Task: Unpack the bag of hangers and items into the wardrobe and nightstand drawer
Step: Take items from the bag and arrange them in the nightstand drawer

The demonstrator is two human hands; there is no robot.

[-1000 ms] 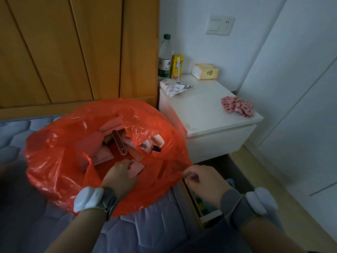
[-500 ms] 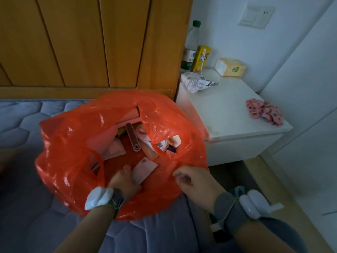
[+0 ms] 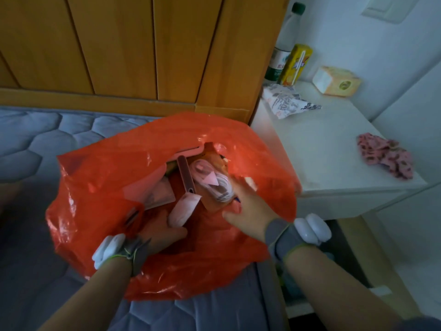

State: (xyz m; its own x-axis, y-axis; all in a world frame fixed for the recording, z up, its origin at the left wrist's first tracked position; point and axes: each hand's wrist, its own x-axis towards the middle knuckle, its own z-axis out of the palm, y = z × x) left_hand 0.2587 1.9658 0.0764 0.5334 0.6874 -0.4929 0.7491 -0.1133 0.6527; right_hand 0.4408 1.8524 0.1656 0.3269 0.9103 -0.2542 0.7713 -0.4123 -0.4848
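An open red plastic bag (image 3: 100,211) lies on the bed. Inside it I see pink hangers (image 3: 183,152), a brown bar (image 3: 186,175) and a striped soft packet (image 3: 212,180). My left hand (image 3: 164,235) is inside the bag and grips a flat pale packet (image 3: 183,209) by its near end. My right hand (image 3: 250,206) reaches in over the right rim, fingers straight and spread, fingertips at the striped packet. The white nightstand (image 3: 322,168) stands right of the bag, and its open drawer (image 3: 296,304) shows partly below my right forearm.
On the nightstand stand a green-capped bottle (image 3: 284,44), a yellow carton (image 3: 296,64), a tissue box (image 3: 336,81), a crumpled wrapper (image 3: 286,101) and a pink cloth (image 3: 384,158). Wooden panels (image 3: 119,48) rise behind the blue quilted mattress (image 3: 47,139).
My right hand has let go of the bag's rim and reached inside toward the striped packet. My left hand has raised the pale packet.
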